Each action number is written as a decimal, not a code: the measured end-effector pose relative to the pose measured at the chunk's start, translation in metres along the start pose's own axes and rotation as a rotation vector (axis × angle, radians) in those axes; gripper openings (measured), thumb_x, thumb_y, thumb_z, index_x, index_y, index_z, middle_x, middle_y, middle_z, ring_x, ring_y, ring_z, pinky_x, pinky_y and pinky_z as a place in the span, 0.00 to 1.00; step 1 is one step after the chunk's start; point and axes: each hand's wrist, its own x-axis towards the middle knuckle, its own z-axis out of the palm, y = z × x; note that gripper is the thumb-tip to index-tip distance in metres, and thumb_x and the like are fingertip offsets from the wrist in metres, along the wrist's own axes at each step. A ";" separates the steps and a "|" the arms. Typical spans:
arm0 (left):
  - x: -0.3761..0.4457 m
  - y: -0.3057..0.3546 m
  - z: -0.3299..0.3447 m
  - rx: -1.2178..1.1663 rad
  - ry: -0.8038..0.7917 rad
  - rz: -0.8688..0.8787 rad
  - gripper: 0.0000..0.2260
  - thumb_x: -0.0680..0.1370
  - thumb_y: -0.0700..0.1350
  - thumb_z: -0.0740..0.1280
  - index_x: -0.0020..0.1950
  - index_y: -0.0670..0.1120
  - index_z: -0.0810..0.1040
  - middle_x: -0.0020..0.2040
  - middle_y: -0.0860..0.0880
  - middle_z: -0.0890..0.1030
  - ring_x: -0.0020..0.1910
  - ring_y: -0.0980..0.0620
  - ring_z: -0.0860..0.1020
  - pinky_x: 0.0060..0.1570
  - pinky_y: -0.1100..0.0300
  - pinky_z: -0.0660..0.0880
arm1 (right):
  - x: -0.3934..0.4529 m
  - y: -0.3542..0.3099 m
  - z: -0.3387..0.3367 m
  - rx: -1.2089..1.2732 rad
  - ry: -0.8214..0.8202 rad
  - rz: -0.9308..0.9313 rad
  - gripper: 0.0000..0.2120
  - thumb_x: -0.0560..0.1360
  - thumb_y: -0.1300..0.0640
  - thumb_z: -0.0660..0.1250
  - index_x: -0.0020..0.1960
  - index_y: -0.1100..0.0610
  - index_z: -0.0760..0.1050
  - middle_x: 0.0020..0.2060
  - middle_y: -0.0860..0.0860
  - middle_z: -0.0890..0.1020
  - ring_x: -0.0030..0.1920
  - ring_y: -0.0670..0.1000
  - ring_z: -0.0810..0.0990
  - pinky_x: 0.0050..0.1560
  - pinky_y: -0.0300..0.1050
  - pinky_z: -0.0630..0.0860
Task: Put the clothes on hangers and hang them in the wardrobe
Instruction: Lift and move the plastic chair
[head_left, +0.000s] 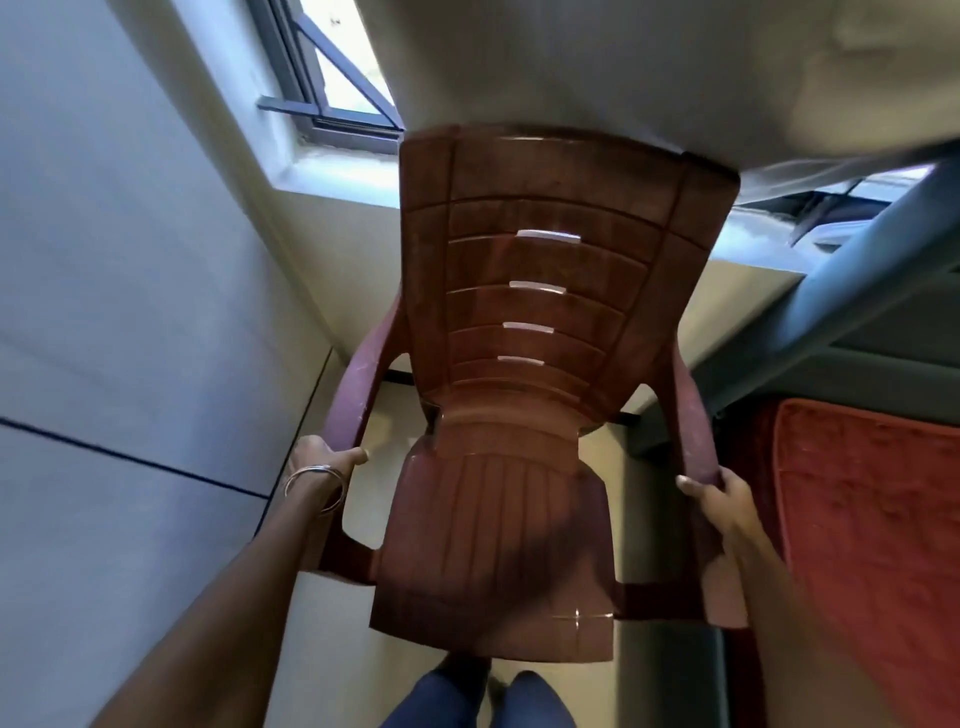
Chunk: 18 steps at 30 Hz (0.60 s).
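Pale cloth (649, 73) draped over the top of the chair back, blurred. Brown plastic chair (519, 415) held up in front of the person. Left hand (324, 457) grips left armrest, right hand (714, 493) grips right armrest. Bangles (317, 480) on left wrist.

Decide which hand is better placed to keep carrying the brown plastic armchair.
Neither clearly: the left hand grips one armrest of the brown plastic armchair, and the right hand grips the other. Both look needed to hold it level.
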 end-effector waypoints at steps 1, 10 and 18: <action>0.012 0.007 0.004 -0.002 -0.022 -0.004 0.22 0.66 0.52 0.78 0.44 0.38 0.73 0.46 0.37 0.79 0.41 0.42 0.74 0.39 0.53 0.70 | 0.009 -0.003 0.001 0.003 -0.018 0.012 0.23 0.71 0.62 0.73 0.64 0.64 0.72 0.52 0.59 0.80 0.51 0.59 0.79 0.57 0.53 0.76; 0.065 0.052 0.047 -0.181 -0.108 -0.139 0.38 0.66 0.44 0.79 0.69 0.33 0.65 0.59 0.36 0.76 0.59 0.38 0.75 0.60 0.48 0.70 | 0.079 -0.014 0.014 -0.018 -0.073 0.055 0.24 0.72 0.70 0.70 0.66 0.68 0.69 0.52 0.60 0.79 0.52 0.58 0.78 0.58 0.53 0.73; 0.076 0.063 0.062 -0.246 -0.070 -0.236 0.34 0.69 0.40 0.77 0.69 0.34 0.64 0.63 0.36 0.74 0.63 0.37 0.73 0.63 0.47 0.68 | 0.102 -0.014 0.007 0.008 -0.133 0.188 0.25 0.68 0.69 0.74 0.62 0.67 0.71 0.48 0.61 0.80 0.47 0.58 0.79 0.46 0.49 0.77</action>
